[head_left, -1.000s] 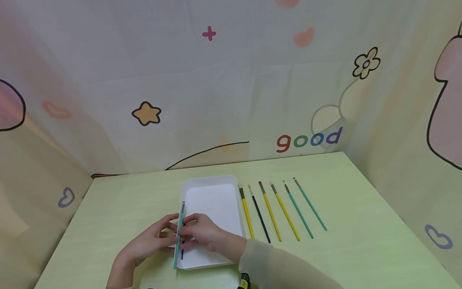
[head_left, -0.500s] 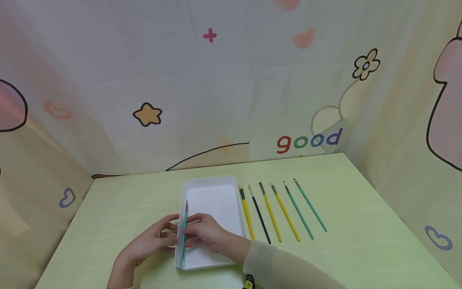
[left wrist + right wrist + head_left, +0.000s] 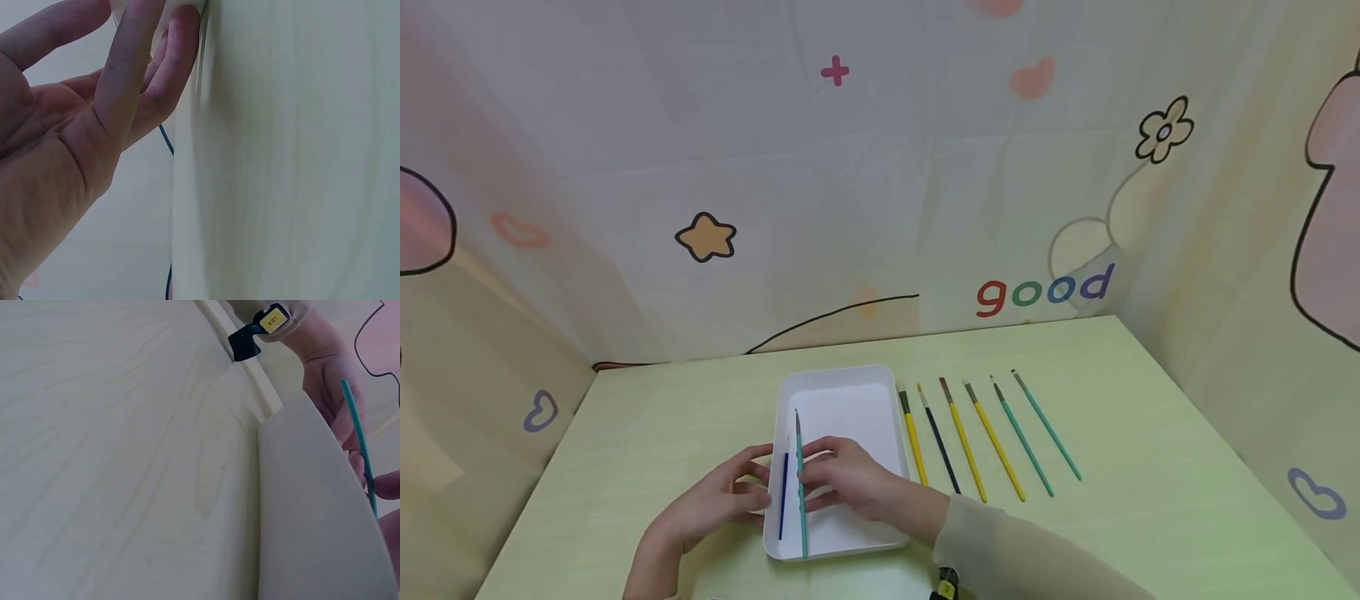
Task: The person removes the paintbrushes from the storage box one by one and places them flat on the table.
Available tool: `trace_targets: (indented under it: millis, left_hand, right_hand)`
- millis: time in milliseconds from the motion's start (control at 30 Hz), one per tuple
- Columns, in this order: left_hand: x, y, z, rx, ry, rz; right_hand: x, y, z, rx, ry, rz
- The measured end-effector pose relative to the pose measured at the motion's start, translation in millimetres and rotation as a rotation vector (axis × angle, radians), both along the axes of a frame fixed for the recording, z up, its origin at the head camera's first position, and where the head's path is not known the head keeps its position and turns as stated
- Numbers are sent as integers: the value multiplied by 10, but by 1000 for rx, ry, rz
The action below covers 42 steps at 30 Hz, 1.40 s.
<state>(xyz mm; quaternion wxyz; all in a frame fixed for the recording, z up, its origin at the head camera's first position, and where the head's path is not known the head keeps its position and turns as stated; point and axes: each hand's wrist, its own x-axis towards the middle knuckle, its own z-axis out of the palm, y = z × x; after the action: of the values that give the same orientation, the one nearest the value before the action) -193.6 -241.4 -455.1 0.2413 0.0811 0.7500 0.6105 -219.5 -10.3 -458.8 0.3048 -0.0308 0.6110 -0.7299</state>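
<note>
A white shallow tray [image 3: 850,408] lies on the table. Over its left part my right hand [image 3: 857,479] pinches a teal paintbrush [image 3: 803,529] by the handle, bristles pointing away from me. To the left of that brush, a thin dark blue paintbrush [image 3: 784,492] lies in the tray along its left wall. My left hand [image 3: 711,500] rests its relaxed fingertips against the tray's left side. In the right wrist view, the teal handle [image 3: 354,415] rises above the tray wall [image 3: 312,512].
Right of the tray several paintbrushes lie in a slanted row: a thick yellow one [image 3: 913,437], a black one [image 3: 938,437], two more yellow ones [image 3: 962,437] and two teal ones [image 3: 1047,425]. A printed curtain [image 3: 850,208] encloses the table [image 3: 1150,467].
My right hand has carried the teal paintbrush rightward from the tray's left rim to over its inside, uncovering the blue paintbrush. The left hand has stayed in place.
</note>
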Motion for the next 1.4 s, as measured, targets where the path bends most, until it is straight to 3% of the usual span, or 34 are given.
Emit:
trace_targets:
  millis: [1033, 1400]
  left_hand:
    - [60, -44, -23, -2, 36, -11]
    - [20, -16, -10, 21, 29, -8]
  right_hand:
    - [-216, 1006, 247, -1, 85, 76]
    - [-310, 1383, 277, 0, 126, 33]
